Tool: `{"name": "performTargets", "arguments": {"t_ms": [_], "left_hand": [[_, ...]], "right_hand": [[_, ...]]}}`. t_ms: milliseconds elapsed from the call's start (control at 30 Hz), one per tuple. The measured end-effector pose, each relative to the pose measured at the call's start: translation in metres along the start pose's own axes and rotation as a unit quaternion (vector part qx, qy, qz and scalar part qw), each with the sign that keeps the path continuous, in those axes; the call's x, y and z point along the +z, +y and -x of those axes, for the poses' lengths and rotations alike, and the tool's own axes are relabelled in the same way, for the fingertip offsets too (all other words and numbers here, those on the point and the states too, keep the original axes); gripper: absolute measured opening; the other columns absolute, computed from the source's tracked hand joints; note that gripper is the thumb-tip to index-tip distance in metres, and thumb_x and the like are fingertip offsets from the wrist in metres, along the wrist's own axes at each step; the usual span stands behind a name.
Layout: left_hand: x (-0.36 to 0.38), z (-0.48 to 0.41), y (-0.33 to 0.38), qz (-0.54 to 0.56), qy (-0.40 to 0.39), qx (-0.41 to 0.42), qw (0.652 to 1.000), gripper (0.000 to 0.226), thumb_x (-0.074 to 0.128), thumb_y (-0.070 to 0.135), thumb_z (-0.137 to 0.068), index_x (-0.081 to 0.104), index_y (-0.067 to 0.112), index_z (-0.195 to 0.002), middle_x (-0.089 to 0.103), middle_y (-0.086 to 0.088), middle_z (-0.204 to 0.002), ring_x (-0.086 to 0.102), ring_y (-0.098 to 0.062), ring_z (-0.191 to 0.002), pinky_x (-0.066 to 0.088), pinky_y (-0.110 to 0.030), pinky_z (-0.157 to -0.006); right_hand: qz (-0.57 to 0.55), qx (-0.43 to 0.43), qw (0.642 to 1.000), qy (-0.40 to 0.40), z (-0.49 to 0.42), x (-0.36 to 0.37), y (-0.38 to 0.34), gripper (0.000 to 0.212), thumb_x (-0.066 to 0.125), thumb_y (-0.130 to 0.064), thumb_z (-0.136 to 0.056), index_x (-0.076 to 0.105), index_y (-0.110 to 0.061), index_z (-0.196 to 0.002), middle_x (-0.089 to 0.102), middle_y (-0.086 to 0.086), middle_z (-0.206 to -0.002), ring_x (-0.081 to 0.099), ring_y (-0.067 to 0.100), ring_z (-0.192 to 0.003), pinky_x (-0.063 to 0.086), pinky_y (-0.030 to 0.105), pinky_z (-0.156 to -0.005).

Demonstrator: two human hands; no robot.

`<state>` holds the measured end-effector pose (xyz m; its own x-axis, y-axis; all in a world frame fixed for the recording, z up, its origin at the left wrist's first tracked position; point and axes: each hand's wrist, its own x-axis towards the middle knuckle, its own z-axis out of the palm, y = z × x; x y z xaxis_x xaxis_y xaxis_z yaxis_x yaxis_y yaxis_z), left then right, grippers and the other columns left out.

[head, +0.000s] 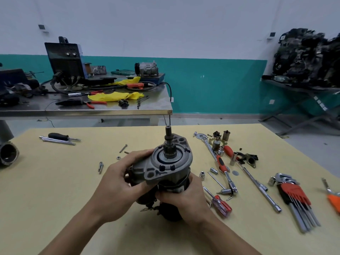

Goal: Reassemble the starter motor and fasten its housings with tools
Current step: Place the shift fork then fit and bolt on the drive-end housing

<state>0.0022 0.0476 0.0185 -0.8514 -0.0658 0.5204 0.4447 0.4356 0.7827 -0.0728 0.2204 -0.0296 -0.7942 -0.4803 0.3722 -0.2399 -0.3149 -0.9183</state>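
The starter motor (165, 168) stands upright in the middle of the tan table, its grey front housing on top and its shaft (168, 137) pointing up. My left hand (119, 181) grips the left side of the housing, fingers curled over its rim. My right hand (184, 197) grips the dark motor body lower down on the right. Loose bolts (123, 148) and a nut (118, 157) lie on the table to the left of the motor. A ratchet wrench (222, 168) with a red and black grip lies to the right.
Right of the motor lie sockets (214, 170), a red screwdriver (219, 202), a long T-wrench (257, 186), a hex key set (296, 197) and a black bracket (248, 159). A black screwdriver (62, 137) lies far left. A metal bench (92, 109) with clutter stands behind.
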Motion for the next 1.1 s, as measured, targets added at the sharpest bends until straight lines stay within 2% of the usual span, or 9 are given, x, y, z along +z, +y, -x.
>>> {"name": "performTargets", "arguments": {"t_ms": [133,367,533,767,933,1100], "left_hand": [[0.0,0.006,-0.008,0.022,0.001,-0.005,1.0,0.054,0.082,0.042,-0.074,0.061,0.042,-0.124,0.07,0.01,-0.121,0.069,-0.012,-0.109,0.058,-0.024,-0.085],[-0.005,0.012,-0.011,0.02,0.039,0.032,0.999,0.052,0.08,0.04,-0.074,0.063,0.046,-0.123,0.069,0.011,-0.121,0.068,-0.011,-0.11,0.057,-0.023,-0.087],[0.0,0.008,-0.011,0.026,0.045,0.033,0.998,0.054,0.083,0.036,-0.072,0.064,0.045,-0.121,0.07,0.012,-0.121,0.069,-0.011,-0.111,0.056,-0.022,-0.09],[-0.003,0.009,-0.012,0.044,0.054,0.04,0.997,0.057,0.086,0.028,-0.066,0.067,0.037,-0.119,0.072,0.001,-0.118,0.071,-0.017,-0.107,0.058,-0.025,-0.088],[0.002,0.01,-0.013,0.058,0.073,0.041,0.995,0.056,0.086,0.026,-0.067,0.067,0.032,-0.119,0.071,0.001,-0.118,0.071,-0.018,-0.107,0.058,-0.026,-0.087],[0.006,0.011,-0.013,0.076,0.039,0.004,0.996,0.056,0.087,0.028,-0.067,0.063,0.033,-0.117,0.071,0.0,-0.119,0.071,-0.021,-0.107,0.059,-0.026,-0.084]], "right_hand": [[0.005,0.005,1.0,-0.021,0.001,-0.002,0.002,0.043,0.085,0.004,-0.068,0.073,-0.008,-0.107,0.077,0.008,-0.106,0.073,0.024,-0.101,0.059,0.029,-0.083],[0.018,-0.012,0.999,-0.027,0.002,-0.001,0.005,0.049,0.087,0.004,-0.067,0.072,-0.009,-0.111,0.076,0.005,-0.11,0.072,0.023,-0.105,0.058,0.03,-0.086],[0.016,-0.006,1.0,-0.019,0.002,-0.002,0.005,0.045,0.086,0.006,-0.067,0.073,-0.009,-0.107,0.077,0.004,-0.106,0.073,0.021,-0.101,0.059,0.028,-0.082],[0.031,-0.026,0.999,-0.016,0.003,0.0,0.003,0.046,0.085,0.013,-0.066,0.072,-0.001,-0.108,0.077,0.008,-0.107,0.073,0.022,-0.102,0.058,0.029,-0.085],[0.03,-0.033,0.999,-0.015,0.004,-0.002,0.001,0.048,0.084,0.015,-0.065,0.071,-0.004,-0.108,0.077,0.005,-0.108,0.073,0.018,-0.103,0.058,0.025,-0.085],[0.028,-0.038,0.999,-0.006,0.003,0.0,0.001,0.049,0.084,0.016,-0.065,0.073,-0.007,-0.106,0.078,0.003,-0.105,0.074,0.02,-0.101,0.059,0.026,-0.082]]}}
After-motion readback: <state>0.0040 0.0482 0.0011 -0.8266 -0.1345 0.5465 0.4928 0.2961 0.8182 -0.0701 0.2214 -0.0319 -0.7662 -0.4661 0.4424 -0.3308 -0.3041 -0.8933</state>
